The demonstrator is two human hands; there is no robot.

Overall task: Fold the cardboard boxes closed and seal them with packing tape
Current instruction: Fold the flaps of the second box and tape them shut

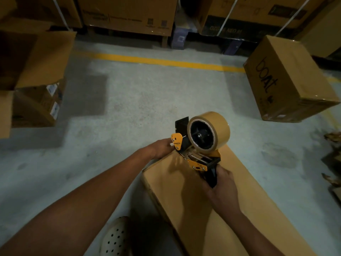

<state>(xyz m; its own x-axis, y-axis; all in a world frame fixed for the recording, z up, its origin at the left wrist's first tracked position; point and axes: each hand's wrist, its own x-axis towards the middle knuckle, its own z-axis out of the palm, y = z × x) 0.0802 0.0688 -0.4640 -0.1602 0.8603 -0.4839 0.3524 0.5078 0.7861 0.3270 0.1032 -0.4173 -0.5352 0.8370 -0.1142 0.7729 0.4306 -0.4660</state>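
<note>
Grey concrete floor [147, 100] ran under everything, crossed by a yellow line [166, 61] far beyond the box [230, 209]. That box lay closed on the floor directly below the person, its plain brown top facing up. Over its far end hung the dispenser [197, 159], yellow and black, with a full roll [219, 130] of tan tape mounted on it.

The right hand [223, 189] had its fingers wrapped round the dispenser's black handle, above the box top. The left hand [160, 148] pinched the dispenser's front end by the yellow guard, at the box's far left corner; whether tape lay between those fingers could not be told.

Right of the box and farther off stood a sealed carton [287, 80] marked "boat". Far left of the box sat an open carton [36, 71] with a raised flap. Just left of the box's near end showed a white perforated shoe [116, 237]. Beyond the line, past the box, rose stacked cartons [129, 13].
</note>
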